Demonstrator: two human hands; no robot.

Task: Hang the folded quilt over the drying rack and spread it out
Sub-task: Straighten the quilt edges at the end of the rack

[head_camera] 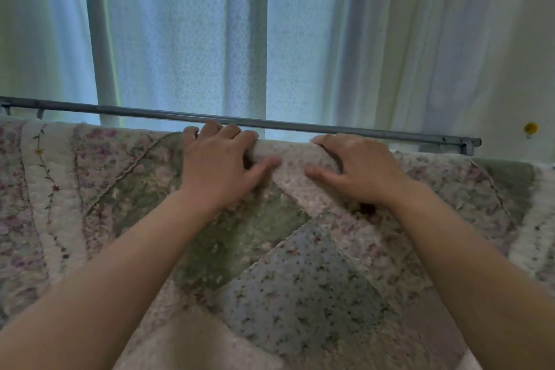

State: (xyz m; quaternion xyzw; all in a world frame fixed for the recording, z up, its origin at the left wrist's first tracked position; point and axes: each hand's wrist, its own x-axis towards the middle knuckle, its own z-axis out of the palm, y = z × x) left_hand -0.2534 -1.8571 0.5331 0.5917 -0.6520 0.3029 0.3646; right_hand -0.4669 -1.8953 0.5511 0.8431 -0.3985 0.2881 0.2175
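Observation:
A patchwork quilt (300,279) with floral, green and blue-grey patches hangs over the near bar of the drying rack and fills the lower half of the view. The bar under it is hidden by the cloth. My left hand (219,168) grips the quilt's top fold, fingers curled over the far side and thumb pressed on the front. My right hand (357,168) grips the same fold a short way to the right, thumb pointing toward the left hand. A second grey rack bar (330,128) runs bare just beyond my fingers.
White lace curtains (186,39) hang close behind the rack, with window frame posts showing through. The far bar ends at a bracket (470,146) on the right. A small yellow spot (530,128) sits on the wall at right.

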